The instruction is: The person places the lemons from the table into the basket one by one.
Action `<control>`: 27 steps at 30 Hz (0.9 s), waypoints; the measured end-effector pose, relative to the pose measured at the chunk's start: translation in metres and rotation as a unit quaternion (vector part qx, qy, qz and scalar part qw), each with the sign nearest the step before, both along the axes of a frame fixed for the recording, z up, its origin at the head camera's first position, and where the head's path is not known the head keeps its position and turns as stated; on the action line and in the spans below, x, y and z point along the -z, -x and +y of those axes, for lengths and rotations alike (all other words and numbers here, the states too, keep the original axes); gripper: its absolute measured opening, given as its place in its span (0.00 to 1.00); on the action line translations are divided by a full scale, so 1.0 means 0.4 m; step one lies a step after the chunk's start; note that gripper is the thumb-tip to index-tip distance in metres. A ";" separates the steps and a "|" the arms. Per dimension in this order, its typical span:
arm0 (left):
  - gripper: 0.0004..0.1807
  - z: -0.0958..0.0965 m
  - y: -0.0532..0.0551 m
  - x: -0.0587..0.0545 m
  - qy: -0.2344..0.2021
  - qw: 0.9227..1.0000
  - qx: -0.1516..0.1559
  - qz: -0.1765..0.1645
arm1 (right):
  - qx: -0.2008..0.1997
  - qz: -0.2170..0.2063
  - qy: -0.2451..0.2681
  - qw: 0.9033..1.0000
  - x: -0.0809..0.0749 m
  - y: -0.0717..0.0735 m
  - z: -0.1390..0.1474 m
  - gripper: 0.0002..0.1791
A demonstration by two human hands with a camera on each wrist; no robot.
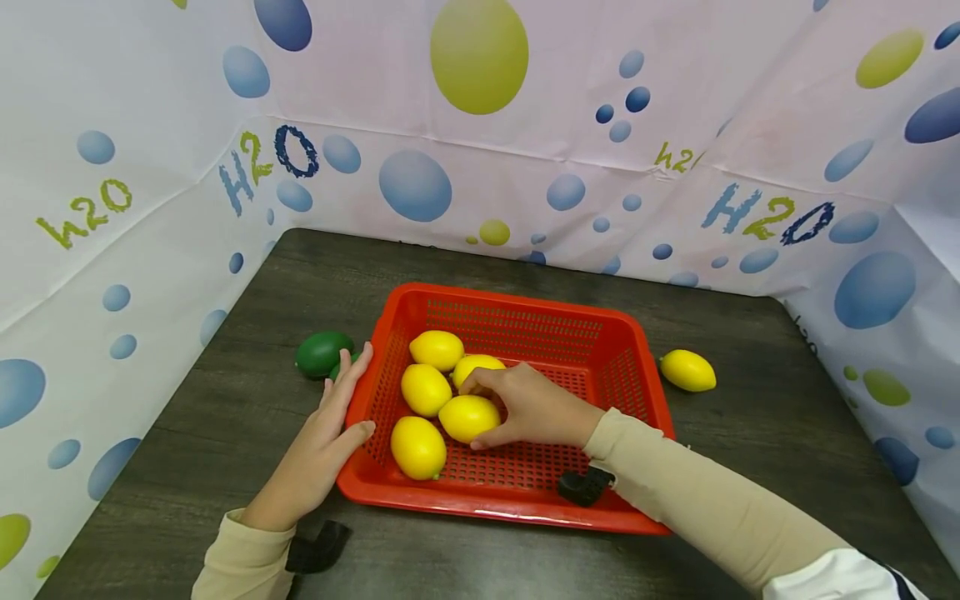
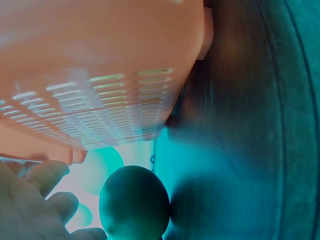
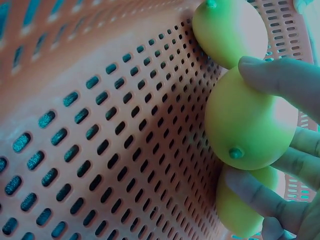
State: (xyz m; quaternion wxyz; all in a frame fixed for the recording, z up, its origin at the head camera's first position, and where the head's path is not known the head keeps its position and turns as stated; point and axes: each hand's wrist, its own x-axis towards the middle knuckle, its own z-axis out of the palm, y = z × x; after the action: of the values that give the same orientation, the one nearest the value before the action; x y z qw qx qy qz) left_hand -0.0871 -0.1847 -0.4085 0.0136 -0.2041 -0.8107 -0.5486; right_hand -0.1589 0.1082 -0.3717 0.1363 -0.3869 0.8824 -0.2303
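A red perforated plastic basket [image 1: 495, 514] sits on the dark table with several yellow lemons in its left half. Inside it, my right hand [image 1: 536, 408] holds one lemon [image 1: 467, 418] between thumb and fingers. The right wrist view shows that lemon [image 3: 250, 117] close up, against other lemons. Another lemon [image 1: 480, 364] lies partly behind the right fingers. My left hand [image 1: 315, 458] rests on the basket's left rim, fingers extended and thumb apart. Just beyond its fingertips lies a dark green lime [image 1: 322, 353]. A second green piece beside it is mostly hidden by those fingers.
One lemon [image 1: 687, 370] lies on the table [image 1: 738, 450] outside the basket, to its right. A white sheet [image 1: 360, 92] printed with bubbles and letters hangs behind and along both sides of the table.
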 end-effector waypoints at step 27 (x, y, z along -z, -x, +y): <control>0.44 0.000 0.000 0.001 0.008 1.000 -0.007 -0.001 | 0.059 0.048 -0.032 0.997 -0.016 0.008 0.010 0.30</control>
State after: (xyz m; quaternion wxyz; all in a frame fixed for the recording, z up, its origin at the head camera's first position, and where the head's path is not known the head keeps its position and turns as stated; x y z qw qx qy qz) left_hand -0.0873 -0.1846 -0.4090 0.0151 -0.1982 -0.8167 -0.5418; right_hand -0.1623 0.1124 -0.3655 0.0924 -0.3405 0.9160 -0.1907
